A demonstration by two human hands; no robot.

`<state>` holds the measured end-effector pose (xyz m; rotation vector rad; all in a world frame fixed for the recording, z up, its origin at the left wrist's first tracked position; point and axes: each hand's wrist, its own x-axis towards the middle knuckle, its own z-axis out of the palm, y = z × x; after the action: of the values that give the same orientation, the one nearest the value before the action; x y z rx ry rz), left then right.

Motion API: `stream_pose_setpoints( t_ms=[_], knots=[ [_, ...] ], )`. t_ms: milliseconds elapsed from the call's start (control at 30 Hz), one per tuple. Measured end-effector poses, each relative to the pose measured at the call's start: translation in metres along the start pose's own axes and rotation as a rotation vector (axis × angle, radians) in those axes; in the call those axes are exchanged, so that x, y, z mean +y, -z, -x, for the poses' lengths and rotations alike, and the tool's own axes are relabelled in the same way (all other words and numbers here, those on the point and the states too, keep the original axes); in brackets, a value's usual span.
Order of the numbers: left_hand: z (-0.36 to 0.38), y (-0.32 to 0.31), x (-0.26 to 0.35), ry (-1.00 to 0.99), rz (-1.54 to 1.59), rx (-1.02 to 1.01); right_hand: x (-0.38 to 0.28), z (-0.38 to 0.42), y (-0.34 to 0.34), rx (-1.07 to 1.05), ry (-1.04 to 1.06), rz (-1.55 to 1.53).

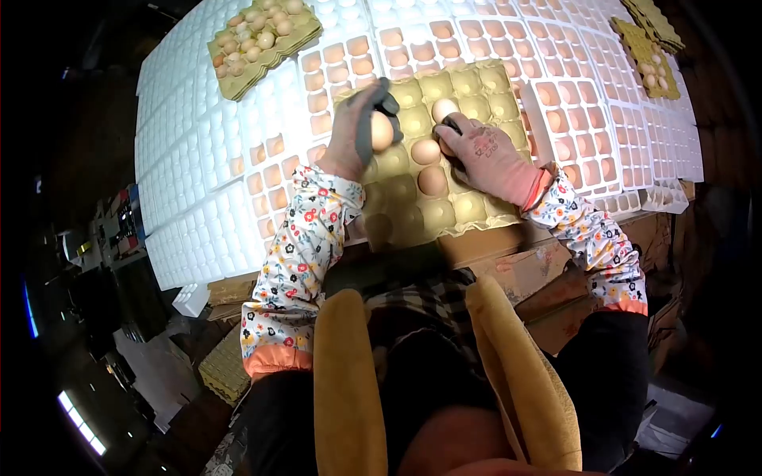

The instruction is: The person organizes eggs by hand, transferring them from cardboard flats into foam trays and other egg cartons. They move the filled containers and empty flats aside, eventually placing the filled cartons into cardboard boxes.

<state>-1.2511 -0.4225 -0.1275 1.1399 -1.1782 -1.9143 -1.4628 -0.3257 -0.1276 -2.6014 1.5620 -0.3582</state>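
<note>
A yellowish pulp egg tray (435, 216) lies before me, with a few eggs in its cups. My left hand (357, 131), in a pink glove with grey-coated fingers, is closed around a brown egg (382, 132) above the tray's left side. My right hand (488, 155), gloved alike, is curled low over the tray. Its fingertips close on a pale egg (445, 110), though the palm hides part of the grip. Two brown eggs, an upper one (425, 151) and a lower one (432, 181), sit in cups just left of my right hand.
White plastic egg trays (210, 159) cover the broad table, several holding eggs under bright light. A stacked pulp tray full of eggs (262, 40) stands at the back left. Another pulp tray (647, 63) with several eggs sits at the back right. Cardboard (516, 266) lines the near edge.
</note>
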Motion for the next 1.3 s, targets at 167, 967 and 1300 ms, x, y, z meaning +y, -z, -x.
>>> stream_pose_setpoints(
  t_ms=[167,967,1300],
  knots=[
    [0.011,-0.021,-0.041,-0.661,-1.436,-0.183,0.057,0.004,0.029,-0.029,-0.707,-1.724],
    [-0.006,0.273,-0.046,-0.146,-1.128,0.632,-0.102,-0.224,-0.042,-0.386,-0.121,-0.618],
    [-0.098,0.321,-0.027,-0.321,-0.837,0.554,-0.088,-0.370,-0.184,-0.379,-0.407,-0.392]
  ],
)
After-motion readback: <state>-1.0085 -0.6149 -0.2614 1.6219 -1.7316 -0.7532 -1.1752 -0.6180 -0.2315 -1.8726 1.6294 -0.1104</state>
